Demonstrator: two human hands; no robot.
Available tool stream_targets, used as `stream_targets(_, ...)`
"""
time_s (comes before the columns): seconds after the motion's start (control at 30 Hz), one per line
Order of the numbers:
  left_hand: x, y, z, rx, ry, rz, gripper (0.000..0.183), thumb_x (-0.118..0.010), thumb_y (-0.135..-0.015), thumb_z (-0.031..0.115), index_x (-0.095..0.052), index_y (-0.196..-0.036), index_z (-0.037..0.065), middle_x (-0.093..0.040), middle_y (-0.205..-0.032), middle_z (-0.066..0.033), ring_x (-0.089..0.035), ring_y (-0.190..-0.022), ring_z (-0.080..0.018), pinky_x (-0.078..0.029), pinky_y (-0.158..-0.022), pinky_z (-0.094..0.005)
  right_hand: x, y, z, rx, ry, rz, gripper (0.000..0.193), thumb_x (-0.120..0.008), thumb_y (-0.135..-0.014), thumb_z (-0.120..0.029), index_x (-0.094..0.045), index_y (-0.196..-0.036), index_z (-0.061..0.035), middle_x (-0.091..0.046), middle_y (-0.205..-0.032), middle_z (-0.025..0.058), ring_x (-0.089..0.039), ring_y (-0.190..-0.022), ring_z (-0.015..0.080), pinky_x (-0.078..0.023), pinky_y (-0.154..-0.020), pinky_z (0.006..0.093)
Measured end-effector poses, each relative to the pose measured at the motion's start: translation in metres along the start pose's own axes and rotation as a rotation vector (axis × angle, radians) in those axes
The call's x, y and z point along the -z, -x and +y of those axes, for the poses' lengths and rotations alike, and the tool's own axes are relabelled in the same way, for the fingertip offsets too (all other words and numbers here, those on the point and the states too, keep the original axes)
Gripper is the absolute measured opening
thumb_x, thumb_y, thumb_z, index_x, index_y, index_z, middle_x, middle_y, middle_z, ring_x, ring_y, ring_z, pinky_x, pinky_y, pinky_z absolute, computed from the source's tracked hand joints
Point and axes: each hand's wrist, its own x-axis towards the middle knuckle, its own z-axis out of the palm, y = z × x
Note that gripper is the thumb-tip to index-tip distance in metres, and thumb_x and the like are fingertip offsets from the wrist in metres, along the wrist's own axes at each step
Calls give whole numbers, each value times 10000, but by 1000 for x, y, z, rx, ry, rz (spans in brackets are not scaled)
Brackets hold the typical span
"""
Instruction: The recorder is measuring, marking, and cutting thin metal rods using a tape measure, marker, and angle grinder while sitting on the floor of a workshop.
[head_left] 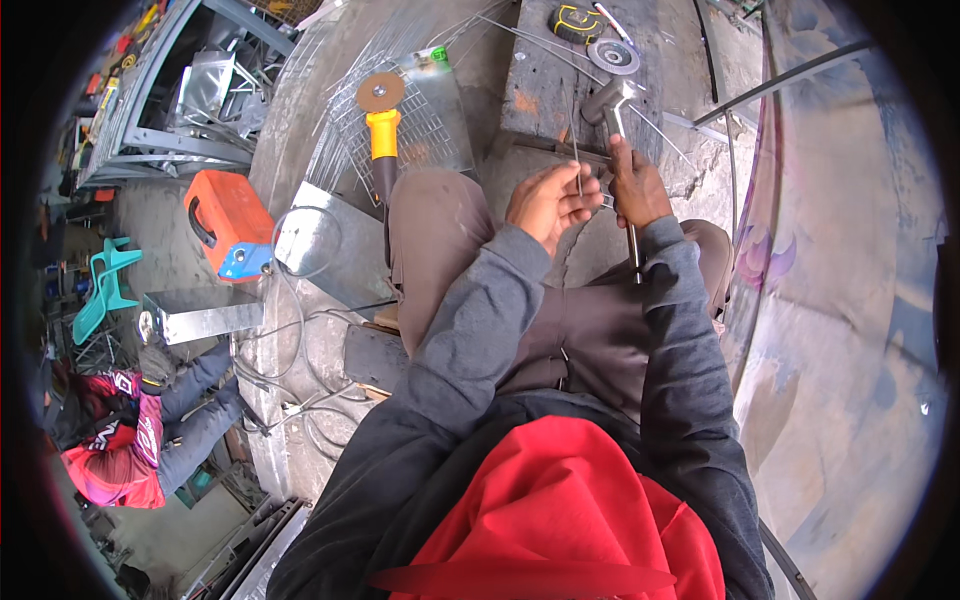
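My left hand [552, 204] is closed, its fingers pinching a thin metal wire [576, 150] that points up toward a dark wooden block [535, 85]. Wrapped round the shaft of a hammer [612, 98] is my right hand [638, 188]. The hammer's metal head is over the block's near edge, and its shaft runs down toward my lap. On the block lie a grinding disc [613, 57], a yellow and black tape measure [576, 24] and a white marker [614, 22].
An angle grinder [383, 135] with a brown disc lies by my left knee, near wire mesh [425, 135] and loose rods. Farther left stand an orange and blue machine [232, 215], cables [300, 330] and a metal frame [190, 145]. A co-worker's gloved hand [157, 366] touches a metal box section [205, 315].
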Motion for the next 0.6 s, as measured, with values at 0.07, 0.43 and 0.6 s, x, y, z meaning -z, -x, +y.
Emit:
stream_targets(0.07,-16,0,13,19,96,-18,200,-584,-926,269,-623,-1012,92,-669,-903,-17,-653,-875,-148,-485,-732,-287,-7,-11,21,168,77,61,472,-320,-1002,-450,-554,-1121,-58,-583,-973,284,-639,-758,423,-546,-584,455)
stream_targets(0.43,-36,-6,38,23,410,-85,117,-568,-941,197,-621,-932,93,-684,-918,-4,-657,-909,-144,-511,-728,-303,-18,-19,38,263,4,142,690,-329,-959,-584,-557,-1022,65,-585,-809,269,-630,-618,363,-510,-473,423)
stream_targets(0.6,-39,-6,40,41,450,-77,120,-570,-941,204,-615,-932,94,-685,-915,-8,-661,-915,-151,-528,-713,-309,-11,-9,29,105,-216,65,772,-340,-937,-633,-540,-907,112,-546,-605,174,-558,-416,267,-467,-389,367)
